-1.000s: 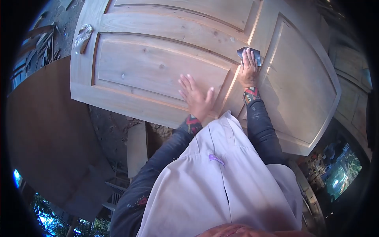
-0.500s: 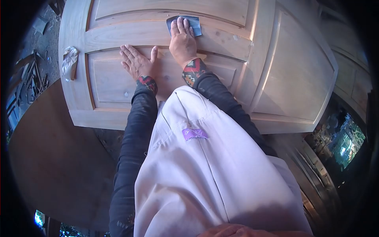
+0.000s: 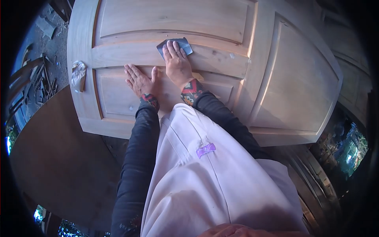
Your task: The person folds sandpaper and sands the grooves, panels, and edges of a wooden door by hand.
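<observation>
A pale wooden panelled door (image 3: pixel 221 55) lies flat in front of me. My right hand (image 3: pixel 177 65) presses a dark grey sheet of sandpaper (image 3: pixel 187 45) onto the rail between two panels, its fingers close together on top of the sheet. One corner of the sheet sticks out to the left of the fingers. My left hand (image 3: pixel 141 82) lies flat on the lower panel and rail edge, fingers spread and holding nothing.
A crumpled clear plastic wrapping (image 3: pixel 78 75) sits on the door's left stile. Wood scraps (image 3: pixel 43 83) litter the ground at left. A brown curved board (image 3: pixel 59 158) is below the door, and more panelled wood (image 3: pixel 353 67) stands at right.
My right hand has slid left along the rail with the sandpaper. The left hand stays in about the same place on the door. The whole view has shifted slightly.
</observation>
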Available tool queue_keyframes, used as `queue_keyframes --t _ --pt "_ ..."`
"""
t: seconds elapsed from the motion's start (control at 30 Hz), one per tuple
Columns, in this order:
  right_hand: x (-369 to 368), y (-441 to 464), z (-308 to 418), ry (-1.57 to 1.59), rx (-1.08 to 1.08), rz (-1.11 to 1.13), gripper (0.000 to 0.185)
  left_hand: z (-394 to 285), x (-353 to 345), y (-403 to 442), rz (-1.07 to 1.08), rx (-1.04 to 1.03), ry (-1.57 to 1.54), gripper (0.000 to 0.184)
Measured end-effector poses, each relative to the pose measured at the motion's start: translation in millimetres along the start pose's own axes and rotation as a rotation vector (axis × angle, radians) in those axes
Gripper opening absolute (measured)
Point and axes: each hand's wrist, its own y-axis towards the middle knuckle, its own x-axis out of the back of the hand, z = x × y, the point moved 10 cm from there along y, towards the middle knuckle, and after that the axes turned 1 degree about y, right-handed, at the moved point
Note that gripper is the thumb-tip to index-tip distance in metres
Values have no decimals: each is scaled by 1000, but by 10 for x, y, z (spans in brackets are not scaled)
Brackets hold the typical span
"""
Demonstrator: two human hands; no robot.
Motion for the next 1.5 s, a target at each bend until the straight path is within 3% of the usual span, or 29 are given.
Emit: queue_keyframes --t 0.07,0.23,0.33,0.47,0.57,0.6,0.73,0.83,0.9,0.97,1.03,1.07,1.1,1.13,1.3,1.4,1.5 --pt "235 -208 -355 26 61 79 42 29 -28 -10 -7 5 1 104" --pt "1237 -907 -1739 -156 -369 -47 45 12 -19 -4 27 11 -12 103" --pt "914 -746 -1365 -199 -467 -183 47 -5 3 -21 -7 -5 -32 100" --pt "-113 51 111 -14 -174 -38 47 -51 -30 -20 92 -62 -50 88" --pt "-146 141 183 7 -12 38 42 -84 -70 -32 141 -121 -71 87" --pt "16 25 -15 -69 -27 32 41 -124 -74 -74 178 -229 -57 88" --pt "1019 -828 -1334 -283 -407 -198 42 -225 43 -114 307 -606 -79 94" --pt "959 -1174 -1763 -322 -767 -343 43 -246 20 -127 330 -717 -94 100" --pt "583 -601 -973 -224 -609 -392 41 -213 55 -115 280 -699 -97 97" --pt "101 61 43 -152 -374 -247 39 -220 18 -138 283 -690 -82 97" --pt "-346 267 499 -61 -212 -159 39 -239 -109 -93 32 -743 174 99" --pt "-363 251 578 0 -144 -146 38 -286 47 -145 -84 -777 303 100" --pt "-255 152 450 -25 -151 -129 37 -202 -26 -135 266 -716 2 100" --pt "-73 65 208 -56 -143 -118 37 -211 -23 -138 240 -714 -70 100" --pt "1041 -1036 -1591 -357 -543 -468 38 -257 -33 -145 258 -726 -2 102" --pt "720 -538 -911 -364 -589 -433 38 -262 -38 -152 260 -720 16 103" --pt "-26 1 230 -90 -294 -249 39 -277 -63 -136 233 -727 59 102"
